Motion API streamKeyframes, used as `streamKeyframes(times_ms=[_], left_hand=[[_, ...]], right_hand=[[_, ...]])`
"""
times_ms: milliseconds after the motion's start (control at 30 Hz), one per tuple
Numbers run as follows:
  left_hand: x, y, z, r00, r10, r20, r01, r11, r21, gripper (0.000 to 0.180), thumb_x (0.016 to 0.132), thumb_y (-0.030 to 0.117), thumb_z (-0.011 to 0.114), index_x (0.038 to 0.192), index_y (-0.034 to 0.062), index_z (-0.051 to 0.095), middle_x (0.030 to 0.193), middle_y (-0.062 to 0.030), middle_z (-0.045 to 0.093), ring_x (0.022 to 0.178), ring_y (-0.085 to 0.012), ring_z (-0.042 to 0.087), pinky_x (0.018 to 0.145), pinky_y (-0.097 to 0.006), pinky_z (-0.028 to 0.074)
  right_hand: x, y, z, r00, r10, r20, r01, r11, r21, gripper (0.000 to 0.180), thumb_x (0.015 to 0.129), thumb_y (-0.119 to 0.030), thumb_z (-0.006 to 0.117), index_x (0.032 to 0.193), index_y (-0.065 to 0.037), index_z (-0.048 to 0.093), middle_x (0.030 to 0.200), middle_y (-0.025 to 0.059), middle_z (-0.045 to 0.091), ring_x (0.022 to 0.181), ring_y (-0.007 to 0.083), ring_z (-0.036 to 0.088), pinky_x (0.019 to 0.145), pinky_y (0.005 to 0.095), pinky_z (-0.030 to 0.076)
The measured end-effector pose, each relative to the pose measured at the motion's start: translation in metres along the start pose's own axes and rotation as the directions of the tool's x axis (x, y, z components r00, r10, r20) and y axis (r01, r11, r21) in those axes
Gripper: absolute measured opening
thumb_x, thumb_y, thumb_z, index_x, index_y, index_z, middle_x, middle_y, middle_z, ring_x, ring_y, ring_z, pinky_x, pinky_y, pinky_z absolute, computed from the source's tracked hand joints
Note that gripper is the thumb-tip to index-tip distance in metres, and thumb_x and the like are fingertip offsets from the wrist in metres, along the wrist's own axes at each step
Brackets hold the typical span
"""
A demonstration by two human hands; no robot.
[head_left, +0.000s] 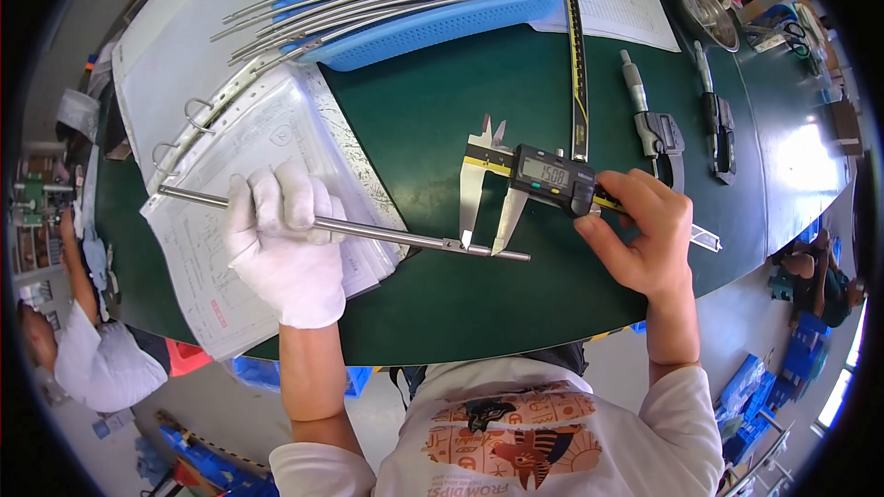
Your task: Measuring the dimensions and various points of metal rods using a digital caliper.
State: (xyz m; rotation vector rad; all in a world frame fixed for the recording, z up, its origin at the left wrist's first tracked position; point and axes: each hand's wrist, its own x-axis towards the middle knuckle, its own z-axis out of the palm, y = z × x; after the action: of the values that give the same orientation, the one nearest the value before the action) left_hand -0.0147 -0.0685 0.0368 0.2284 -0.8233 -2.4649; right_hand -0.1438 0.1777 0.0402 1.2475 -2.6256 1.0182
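steel rod (368,230) lies left-right, gripped mid-length by the gloved left hand (281,244). right hand (640,235) pinches a digital caliper (539,179), its jaws straddling the rod's right end.

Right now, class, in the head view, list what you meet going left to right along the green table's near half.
Ring binder of drawings → gloved left hand gripping the metal rod → digital caliper → bare right hand.

Green mat (433,120) lies open between binder (239,138) and micrometers (656,129) (basket (442,18) behind).
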Motion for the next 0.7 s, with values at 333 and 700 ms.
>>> streamKeyframes(times_ms=[333, 700], left_hand=[[0.0013, -0.0031, -0.002, 0.998, -0.055, 0.039, 0.056, 0.998, -0.025, 0.032, 0.09, 0.026, 0.033, 0.062, 0.0119, 0.033, 0.06, -0.0004, 0.03, 0.052, -0.0114, 0.025, 0.049, -0.026, 0.023], [0.0024, -0.0058, -0.0009, 0.998, 0.007, 0.069, -0.002, 0.997, -0.076, 0.035, 0.091, 0.029, 0.034, 0.062, 0.0089, 0.035, 0.059, -0.0046, 0.034, 0.049, -0.0132, 0.03, 0.047, -0.026, 0.029]], right_hand=[[-0.0039, 0.0011, -0.0032, 0.996, -0.06, -0.071, 0.054, 0.995, -0.083, 0.029, 0.058, -0.026, 0.073, 0.068, -0.004, 0.057, 0.055, 0.0059, 0.051, 0.043, 0.0217, 0.05, 0.039, 0.028, 0.038], [-0.0035, 0.006, -0.0055, 0.984, -0.123, -0.126, 0.108, 0.987, -0.121, 0.031, 0.059, -0.031, 0.072, 0.065, -0.007, 0.054, 0.052, 0.0039, 0.047, 0.038, 0.021, 0.045, 0.037, 0.0287, 0.034]])
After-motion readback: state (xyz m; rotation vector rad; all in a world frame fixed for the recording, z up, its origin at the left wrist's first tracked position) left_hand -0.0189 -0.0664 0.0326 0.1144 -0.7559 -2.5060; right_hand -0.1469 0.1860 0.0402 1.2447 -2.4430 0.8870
